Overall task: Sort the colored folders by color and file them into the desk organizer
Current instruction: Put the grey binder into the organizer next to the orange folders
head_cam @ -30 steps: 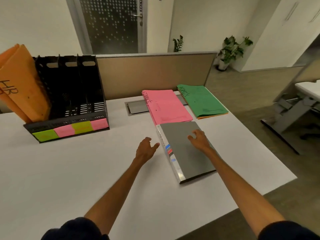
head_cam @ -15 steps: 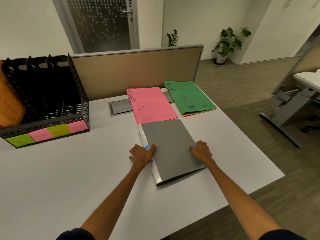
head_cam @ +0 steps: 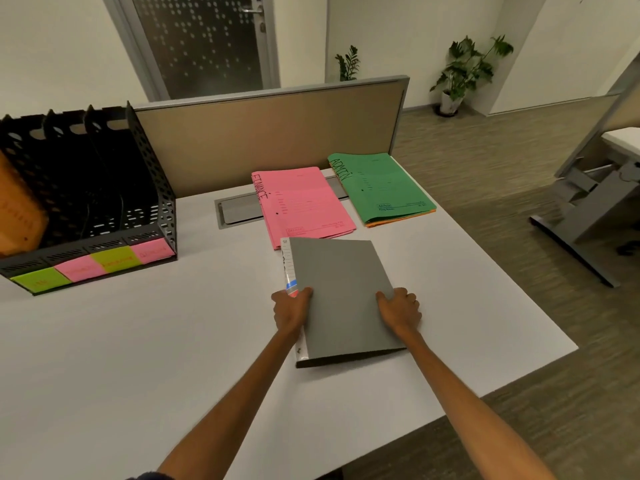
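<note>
Gripping: your left hand [head_cam: 291, 311] curls round the spine edge of the binder [head_cam: 341, 292]; your right hand [head_cam: 400, 310] pinches the opposite edge.
Binder: on the desk [head_cam: 173, 341], near end seemingly raised, far corner overlapping the pink folder [head_cam: 304, 202].
Lifting: raise both sides evenly so the pink folder isn't dragged.
Route: the organizer [head_cam: 152, 188] stands well left; the green folder [head_cam: 381, 185] lies far right.

Orange folder [head_cam: 19, 213] & desk organizer [head_cam: 152, 188] were cut off at the left edge; folder's writing was blurred. Text on 4 sticky labels [head_cam: 116, 259] was too blurry to read. Grey binder [head_cam: 339, 292] hid near corner of pink folder [head_cam: 301, 199], plus fingertips of left hand [head_cam: 291, 311] & right hand [head_cam: 400, 311].
</note>
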A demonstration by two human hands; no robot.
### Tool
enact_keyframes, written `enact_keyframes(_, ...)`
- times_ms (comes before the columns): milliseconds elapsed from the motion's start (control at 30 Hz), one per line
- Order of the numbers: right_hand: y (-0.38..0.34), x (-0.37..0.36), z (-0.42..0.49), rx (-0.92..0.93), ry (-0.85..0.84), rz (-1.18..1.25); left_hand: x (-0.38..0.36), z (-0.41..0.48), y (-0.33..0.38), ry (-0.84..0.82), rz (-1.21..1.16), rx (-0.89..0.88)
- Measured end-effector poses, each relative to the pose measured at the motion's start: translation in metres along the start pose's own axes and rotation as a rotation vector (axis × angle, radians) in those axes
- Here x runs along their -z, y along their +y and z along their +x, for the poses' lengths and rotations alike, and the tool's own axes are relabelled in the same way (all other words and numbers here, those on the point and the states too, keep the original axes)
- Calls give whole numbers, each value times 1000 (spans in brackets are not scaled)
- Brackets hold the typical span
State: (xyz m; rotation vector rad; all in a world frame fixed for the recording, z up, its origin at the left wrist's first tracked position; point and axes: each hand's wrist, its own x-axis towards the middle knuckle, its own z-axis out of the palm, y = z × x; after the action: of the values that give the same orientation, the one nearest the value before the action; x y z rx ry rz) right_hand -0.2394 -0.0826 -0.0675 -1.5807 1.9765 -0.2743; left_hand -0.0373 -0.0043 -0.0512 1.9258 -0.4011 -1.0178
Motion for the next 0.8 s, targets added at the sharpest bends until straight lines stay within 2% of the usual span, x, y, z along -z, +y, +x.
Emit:
enact_keyframes(100, 6, -5, -3, -4, 65, 62, 4, 4, 0, -59, -115, 19)
enact_keyframes(200, 6, -5, -4, 2, 54, 62, 9, 3, 2, -60, -194, -31)
enact_keyframes(500, -36, 7, 4, 69, -54, 55, 30, -15, 50, 30, -229, -331)
enact_keyframes(667, -103, 30, 3, 251, -10, 104, 53, -21, 79, 93, -254, -448)
enact_keyframes(800, -173, 58, -15, 461, -6, 329, 69, -25, 95, 174, -153, -559)
